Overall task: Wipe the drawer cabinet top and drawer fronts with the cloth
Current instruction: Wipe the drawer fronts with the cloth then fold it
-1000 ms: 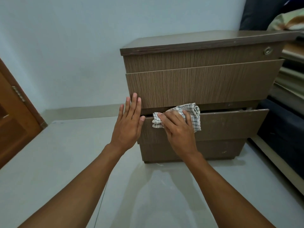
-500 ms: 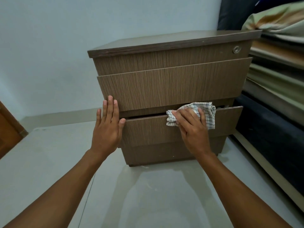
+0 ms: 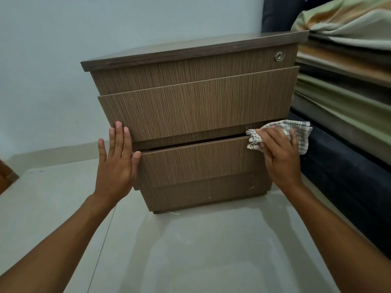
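Note:
A brown wood-grain drawer cabinet (image 3: 194,106) stands on the pale floor against the wall, its dark top (image 3: 190,47) bare. The lower drawer front (image 3: 194,161) sits slightly ajar. My right hand (image 3: 279,157) presses a white checked cloth (image 3: 296,132) flat on the upper right corner of that lower drawer front. My left hand (image 3: 116,163) lies flat and open against the cabinet's left edge, fingers spread, thumb on the lower drawer's left end.
A stack of mattresses and folded bedding (image 3: 347,85) rises directly right of the cabinet. A round lock (image 3: 278,56) sits on the top drawer's right end. A wooden door edge (image 3: 6,176) shows at far left. Glossy floor tiles (image 3: 190,250) lie in front.
My right hand has slid the cloth rightwards along the lower drawer's top edge, from near its left part to its right corner. My left hand stays braced on the cabinet's left edge.

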